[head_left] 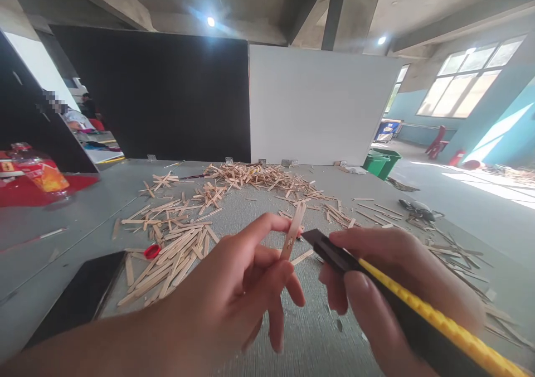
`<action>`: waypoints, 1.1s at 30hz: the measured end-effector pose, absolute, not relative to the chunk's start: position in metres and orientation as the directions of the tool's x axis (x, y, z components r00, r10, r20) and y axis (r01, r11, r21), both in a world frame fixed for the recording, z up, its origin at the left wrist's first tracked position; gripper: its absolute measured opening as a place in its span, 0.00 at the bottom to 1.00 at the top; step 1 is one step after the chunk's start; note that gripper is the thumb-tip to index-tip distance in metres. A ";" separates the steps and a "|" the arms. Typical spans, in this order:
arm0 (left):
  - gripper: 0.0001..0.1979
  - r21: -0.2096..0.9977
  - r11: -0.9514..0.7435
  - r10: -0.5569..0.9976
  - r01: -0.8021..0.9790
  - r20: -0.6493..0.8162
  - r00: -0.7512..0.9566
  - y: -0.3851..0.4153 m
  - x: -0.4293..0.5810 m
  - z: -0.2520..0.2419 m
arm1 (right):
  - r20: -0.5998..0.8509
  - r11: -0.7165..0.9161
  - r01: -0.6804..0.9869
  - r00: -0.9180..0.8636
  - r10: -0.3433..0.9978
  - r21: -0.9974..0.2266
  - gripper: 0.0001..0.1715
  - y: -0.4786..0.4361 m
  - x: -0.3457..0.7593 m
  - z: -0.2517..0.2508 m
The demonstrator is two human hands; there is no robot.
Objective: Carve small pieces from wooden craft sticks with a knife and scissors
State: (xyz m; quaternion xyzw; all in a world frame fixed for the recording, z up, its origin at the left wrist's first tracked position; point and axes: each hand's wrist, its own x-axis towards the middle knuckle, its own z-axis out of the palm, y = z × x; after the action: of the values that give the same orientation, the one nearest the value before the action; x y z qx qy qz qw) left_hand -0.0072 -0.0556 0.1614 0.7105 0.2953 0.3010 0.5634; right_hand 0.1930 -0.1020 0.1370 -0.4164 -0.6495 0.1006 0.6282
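Observation:
My left hand (pixel 246 288) pinches a thin wooden stick (pixel 293 231) between finger and thumb and holds it nearly upright above the table. My right hand (pixel 376 293) is wrapped round a black and yellow utility knife (pixel 401 299). The knife's black tip meets the lower part of the stick. Both hands are close to the camera, over the grey table (pixel 251 209).
Heaps of wooden sticks (pixel 175 243) cover the table, with more at the back (pixel 259 176). A black phone (pixel 79 299) lies at the near left, beside a small red cap (pixel 151 251). A red-labelled bottle (pixel 37 173) stands far left. Green bins (pixel 380 162) stand behind.

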 end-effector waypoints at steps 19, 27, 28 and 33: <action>0.16 0.917 -0.292 0.833 0.272 0.104 0.544 -0.064 0.000 0.164 | 0.712 0.616 0.397 0.161 0.683 -0.680 0.04 -0.103 0.182 0.133; 0.15 0.919 -0.303 0.837 0.253 0.131 0.531 -0.067 0.000 0.164 | 0.804 0.682 0.485 0.077 0.589 -0.547 0.07 -0.101 0.181 0.136; 0.15 0.920 -0.304 0.836 0.248 0.133 0.533 -0.067 0.000 0.164 | 0.814 0.688 0.495 0.072 0.576 -0.531 0.07 -0.100 0.180 0.136; 0.16 0.912 -0.314 0.815 0.264 0.116 0.568 -0.065 -0.003 0.163 | 0.814 0.667 0.538 0.065 0.578 -0.516 0.07 -0.100 0.182 0.135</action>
State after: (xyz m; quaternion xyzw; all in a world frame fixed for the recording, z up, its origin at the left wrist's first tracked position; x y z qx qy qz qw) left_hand -0.0029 -0.0650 0.1630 0.7543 0.3574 0.2969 0.4638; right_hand 0.1817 -0.0998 0.1349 -0.4079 -0.6836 0.0167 0.6050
